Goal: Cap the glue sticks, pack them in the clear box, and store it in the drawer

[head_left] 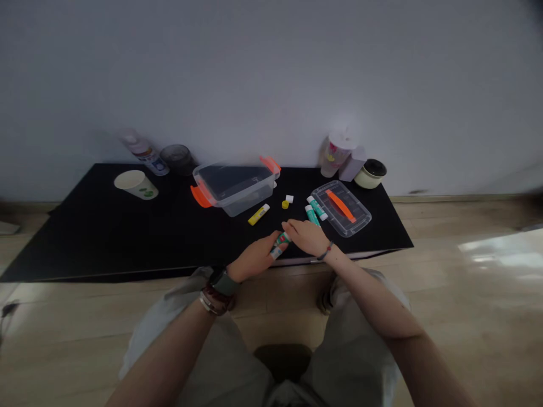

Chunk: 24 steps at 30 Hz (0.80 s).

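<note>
Just over the table's front edge, my left hand is closed around a green and white glue stick, which is tilted. The fingers of my right hand are curled over its upper end, hiding that end. Beyond my hands lies a yellow glue stick with a white end. A small yellow cap and a white cap sit close together to its right. Two more green glue sticks lie beside my right hand, one partly covered by it.
A clear plastic box with orange latches stands open on the black table. Its lid lies at right. A paper cup, spray can and dark jar stand left; a tumbler and cream pot right.
</note>
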### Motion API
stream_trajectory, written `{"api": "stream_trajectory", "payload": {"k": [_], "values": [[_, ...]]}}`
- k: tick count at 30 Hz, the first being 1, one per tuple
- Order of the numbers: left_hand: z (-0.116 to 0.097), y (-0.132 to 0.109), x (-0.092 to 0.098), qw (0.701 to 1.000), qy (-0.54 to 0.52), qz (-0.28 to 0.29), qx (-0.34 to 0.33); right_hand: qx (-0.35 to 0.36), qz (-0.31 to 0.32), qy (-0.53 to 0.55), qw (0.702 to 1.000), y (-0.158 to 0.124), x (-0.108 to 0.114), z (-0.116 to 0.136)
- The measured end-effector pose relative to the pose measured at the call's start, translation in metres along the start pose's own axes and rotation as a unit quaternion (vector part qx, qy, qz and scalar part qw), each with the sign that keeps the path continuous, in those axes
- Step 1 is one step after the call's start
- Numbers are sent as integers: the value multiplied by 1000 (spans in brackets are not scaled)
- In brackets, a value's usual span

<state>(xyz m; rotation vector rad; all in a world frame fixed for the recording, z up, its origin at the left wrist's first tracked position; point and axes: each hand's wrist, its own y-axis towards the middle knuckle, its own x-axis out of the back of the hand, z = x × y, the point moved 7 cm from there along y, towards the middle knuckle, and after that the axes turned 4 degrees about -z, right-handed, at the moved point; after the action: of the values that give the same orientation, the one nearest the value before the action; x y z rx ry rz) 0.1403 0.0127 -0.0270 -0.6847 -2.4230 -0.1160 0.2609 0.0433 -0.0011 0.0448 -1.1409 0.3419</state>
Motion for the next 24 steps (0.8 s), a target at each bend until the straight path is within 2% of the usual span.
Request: {"api": "stream_trajectory", "payload": {"k": [3,6,7,9,11,13,15,17,19,22,24], "values": [[1,1,13,999,16,-38,-15,34,-35,147,988,-1,11,-5],[6,7,50,986,22,-164,-29,35,-109,216,970,-2,29,-14],[9,9,66,977,20,-212,-23,34,-124,215,968,-3,33,-16],[21,17,99,962,-6,-273,13,35,-130,194,972,-4,35,-17],[31,30,127,957,-33,-284,53,37,-117,161,979,-4,33,-16],[36,42,156,945,-36,-318,72,41,-106,132,985,-4,30,-15],[37,51,182,925,-9,-368,92,39,-100,115,987,-4,29,-16],[37,57,198,905,57,-401,130,35,-98,106,989,-3,29,-16],[39,66,203,900,142,-379,165,32,-94,102,990,-2,30,-16],[54,84,194,913,240,-264,199,37,-81,100,991,-2,29,-13],[69,95,186,923,255,-198,208,40,-72,95,992,-1,28,-10]]}}
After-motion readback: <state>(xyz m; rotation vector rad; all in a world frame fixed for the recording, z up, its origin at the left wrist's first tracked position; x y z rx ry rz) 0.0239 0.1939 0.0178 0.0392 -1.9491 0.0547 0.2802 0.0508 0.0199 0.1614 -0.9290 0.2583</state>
